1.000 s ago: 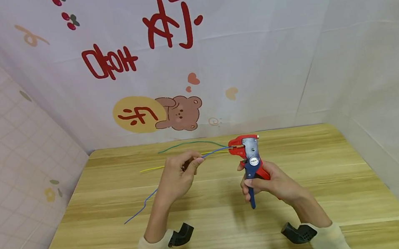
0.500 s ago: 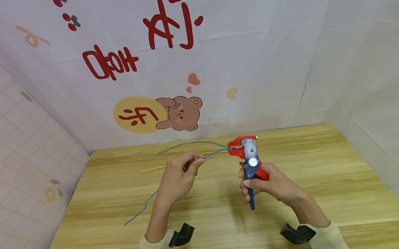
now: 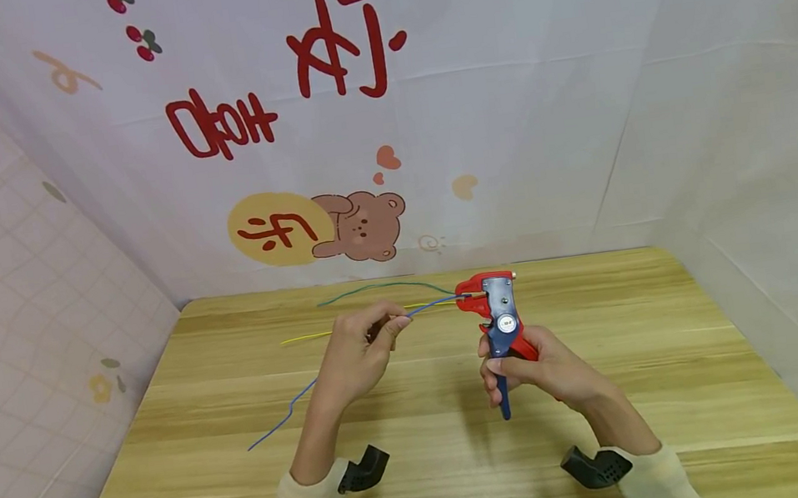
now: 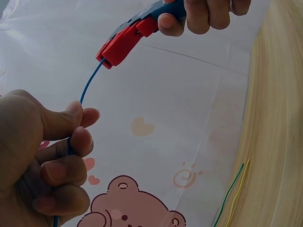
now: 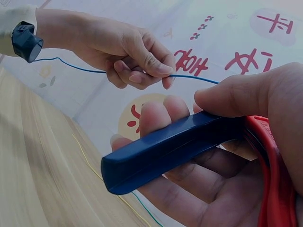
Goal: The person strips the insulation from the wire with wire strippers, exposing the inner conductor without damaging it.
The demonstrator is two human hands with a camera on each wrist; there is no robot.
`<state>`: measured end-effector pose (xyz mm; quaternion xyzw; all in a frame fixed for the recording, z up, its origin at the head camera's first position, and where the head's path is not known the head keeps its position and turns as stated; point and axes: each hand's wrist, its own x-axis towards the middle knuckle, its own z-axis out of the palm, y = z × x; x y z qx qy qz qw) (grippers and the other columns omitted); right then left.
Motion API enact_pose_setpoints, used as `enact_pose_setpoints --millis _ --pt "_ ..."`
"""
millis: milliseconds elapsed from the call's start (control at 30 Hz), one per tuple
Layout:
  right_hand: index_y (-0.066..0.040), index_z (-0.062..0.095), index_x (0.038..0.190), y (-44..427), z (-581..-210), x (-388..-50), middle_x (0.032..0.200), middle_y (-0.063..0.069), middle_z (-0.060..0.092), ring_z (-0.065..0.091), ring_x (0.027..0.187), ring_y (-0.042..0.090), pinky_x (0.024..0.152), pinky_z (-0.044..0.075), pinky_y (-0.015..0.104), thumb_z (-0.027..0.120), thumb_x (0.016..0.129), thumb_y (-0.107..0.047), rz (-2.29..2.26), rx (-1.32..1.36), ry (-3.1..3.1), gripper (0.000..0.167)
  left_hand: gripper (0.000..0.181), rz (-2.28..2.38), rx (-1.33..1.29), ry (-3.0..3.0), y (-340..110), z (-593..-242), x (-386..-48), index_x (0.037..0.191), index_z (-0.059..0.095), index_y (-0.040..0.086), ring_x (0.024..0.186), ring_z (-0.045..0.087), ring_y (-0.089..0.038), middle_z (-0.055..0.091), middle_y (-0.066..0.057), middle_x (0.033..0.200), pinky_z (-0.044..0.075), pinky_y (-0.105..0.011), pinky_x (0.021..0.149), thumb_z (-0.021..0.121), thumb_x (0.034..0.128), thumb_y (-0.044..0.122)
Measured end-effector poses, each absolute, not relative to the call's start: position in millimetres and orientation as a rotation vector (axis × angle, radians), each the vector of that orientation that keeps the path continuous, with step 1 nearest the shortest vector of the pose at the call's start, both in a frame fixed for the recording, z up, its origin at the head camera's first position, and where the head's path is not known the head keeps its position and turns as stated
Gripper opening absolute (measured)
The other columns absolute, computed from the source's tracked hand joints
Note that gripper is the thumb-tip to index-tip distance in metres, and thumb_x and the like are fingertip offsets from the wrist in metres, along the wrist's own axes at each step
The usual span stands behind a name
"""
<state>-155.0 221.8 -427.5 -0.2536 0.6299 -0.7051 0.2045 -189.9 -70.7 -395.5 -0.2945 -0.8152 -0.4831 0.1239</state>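
1. The blue wire [image 5: 187,76] runs from the fingertips of the left hand [image 3: 359,351] to the red nose [image 4: 120,47] of the wire stripper [image 3: 502,294], entering its mouth; how deep its tip sits is hard to tell.
2. The left hand pinches the wire between thumb and forefinger, other fingers curled; the loose tail trails out behind it, past the wrist.
3. The right hand [image 3: 547,368] is wrapped round the stripper's handles, thumb over the blue one, nose aimed toward the left hand.
4. The step in hand looks like lining up the wire's end in the mouth; the next move would seem to call for a steady pinch and a firm squeeze.
5. Compared with one second ago, the stripper sits very slightly nearer the left hand, whose pinch looks unchanged.
6. Beyond the left hand, a green wire [image 3: 374,287] and a yellow wire [image 3: 305,338] lie on the table [image 3: 429,480].
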Motion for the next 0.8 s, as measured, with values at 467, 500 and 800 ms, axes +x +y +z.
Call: enact_pose_setpoints --millis 467,500,800 --pt "0.005 0.052 0.116 222.4 -428.8 -155.7 0.087 0.013 0.067 0.073 0.074 0.025 0.074 0.061 0.053 0.053 0.104 0.0 -1.971 -0.7 1.748 0.013 0.011 -1.405 -0.842 -2.382 -71.6 -394.7 -190.0 0.093 0.072 0.015 0.052 0.043 -0.005 0.05 0.007 0.062 0.035 -0.022 0.05 0.065 0.1012 0.016" --pt "0.005 0.052 0.116 222.5 -428.7 -155.7 0.087 0.013 0.067 0.073 0.074 0.024 0.074 0.061 0.053 0.053 0.104 0.0 -1.971 -0.697 1.748 0.013 0.011 -1.409 -0.843 -2.38 -71.5 -394.5 -190.0 0.093 0.072 0.015 0.052 0.043 -0.005 0.05 0.007 0.062 0.035 -0.022 0.05 0.065 0.1012 0.016" --pt "0.005 0.052 0.116 222.6 -427.4 -155.7 0.086 0.012 0.067 0.073 0.074 0.023 0.074 0.061 0.053 0.052 0.104 0.0 -1.97 -0.706 1.741 0.012 0.012 -1.445 -0.871 -2.356 -68.5 -392.5 -188.7 0.091 0.071 0.016 0.051 0.042 -0.005 0.049 0.006 0.061 0.033 -0.021 0.05 0.065 0.1015 0.018"
